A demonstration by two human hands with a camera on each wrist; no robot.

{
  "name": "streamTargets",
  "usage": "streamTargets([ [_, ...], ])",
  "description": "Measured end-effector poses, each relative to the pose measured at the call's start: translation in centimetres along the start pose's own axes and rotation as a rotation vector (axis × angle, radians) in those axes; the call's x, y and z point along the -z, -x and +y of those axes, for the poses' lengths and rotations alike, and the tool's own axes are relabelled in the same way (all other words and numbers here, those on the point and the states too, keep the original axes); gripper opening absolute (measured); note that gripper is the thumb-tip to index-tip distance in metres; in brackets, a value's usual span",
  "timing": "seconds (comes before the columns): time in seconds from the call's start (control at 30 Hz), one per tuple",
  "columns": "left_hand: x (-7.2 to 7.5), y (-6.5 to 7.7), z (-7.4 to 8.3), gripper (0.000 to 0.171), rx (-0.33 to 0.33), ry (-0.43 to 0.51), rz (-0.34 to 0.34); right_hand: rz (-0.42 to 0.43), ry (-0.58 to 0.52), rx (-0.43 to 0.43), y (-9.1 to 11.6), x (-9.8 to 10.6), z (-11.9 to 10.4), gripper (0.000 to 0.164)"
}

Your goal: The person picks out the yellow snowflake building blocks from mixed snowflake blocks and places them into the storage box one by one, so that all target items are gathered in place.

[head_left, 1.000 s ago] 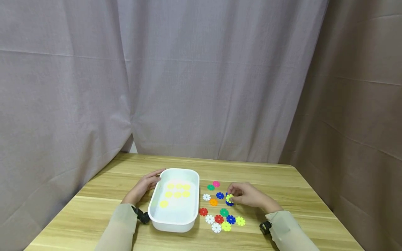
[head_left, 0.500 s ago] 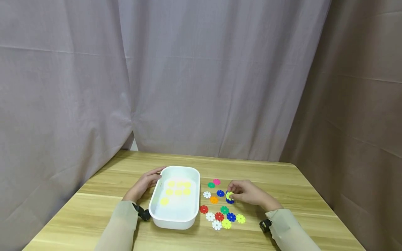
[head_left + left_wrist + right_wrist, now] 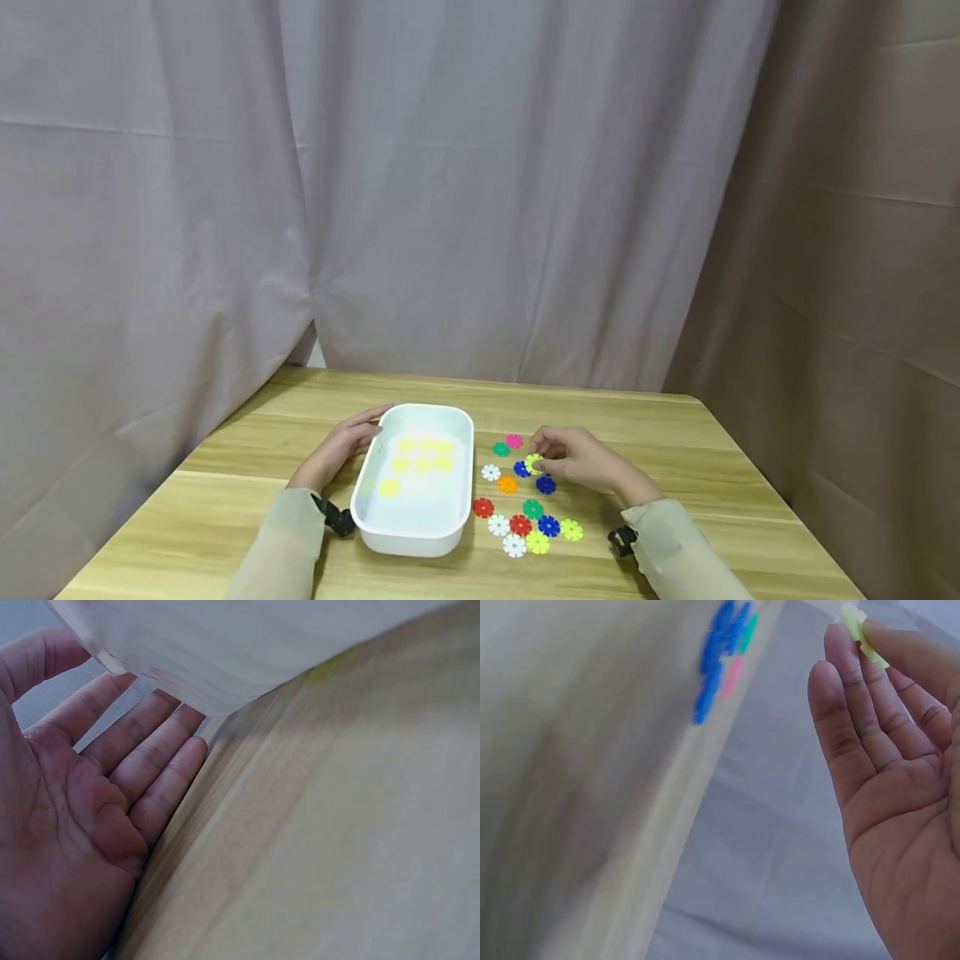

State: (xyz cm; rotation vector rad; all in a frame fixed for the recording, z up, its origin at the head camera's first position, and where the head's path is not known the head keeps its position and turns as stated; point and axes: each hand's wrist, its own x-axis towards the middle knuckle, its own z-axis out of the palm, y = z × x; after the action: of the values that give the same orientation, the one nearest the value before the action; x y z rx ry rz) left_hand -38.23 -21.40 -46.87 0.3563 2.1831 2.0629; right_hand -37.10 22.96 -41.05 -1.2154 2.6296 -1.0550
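My right hand [image 3: 573, 461] pinches a yellow-green notched plastic disc [image 3: 533, 464] between thumb and fingertips, held over the loose discs. In the right wrist view the pinched disc [image 3: 865, 636] is seen nearly edge-on, with the other fingers extended. A white tray [image 3: 408, 546] stands left of the loose discs, holding several yellow discs [image 3: 402, 465]. Along the tray's left side lies my left hand [image 3: 341, 450]. Its fingers [image 3: 154, 754] are loosely extended against the tray's outer wall in the left wrist view, with the thumb near the rim.
Right of the tray, several notched discs lie flat on the wooden table [image 3: 600, 567]: red [image 3: 483, 507], white [image 3: 498, 525], green [image 3: 533, 508], orange [image 3: 507, 484], pink [image 3: 513, 442], blue [image 3: 546, 484] and yellow-green [image 3: 572, 530]. A grey curtain [image 3: 487, 208] hangs behind.
My right hand has lifted the yellow-green disc off the blue discs at the right and shifted it slightly left. The left hand stays at the tray.
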Motion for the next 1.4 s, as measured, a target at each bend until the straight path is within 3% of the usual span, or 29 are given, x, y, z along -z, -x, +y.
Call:
streamTargets([
  [0.17,0.1,0.1,-0.3,0.056,0.002,0.003,0.011,0.016,-0.005,0.062,-1.5,-0.2,-0.8,0.014],
  [0.63,0.0,-0.3,0.1,0.055,-0.013,-0.004,0.002,0.047,-0.062,0.105,-5.9,-1.7,-3.9,0.014],
  [1.13,0.0,-0.3,0.3,0.056,0.003,-0.009,-0.007,0.001,-0.150,0.114,-10.3,-4.8,-6.7,0.015],
  [1.4,0.0,-0.3,0.3,0.056,0.004,-0.026,0.003,-0.107,-0.143,0.115,-13.3,-8.3,-7.6,0.016],
])
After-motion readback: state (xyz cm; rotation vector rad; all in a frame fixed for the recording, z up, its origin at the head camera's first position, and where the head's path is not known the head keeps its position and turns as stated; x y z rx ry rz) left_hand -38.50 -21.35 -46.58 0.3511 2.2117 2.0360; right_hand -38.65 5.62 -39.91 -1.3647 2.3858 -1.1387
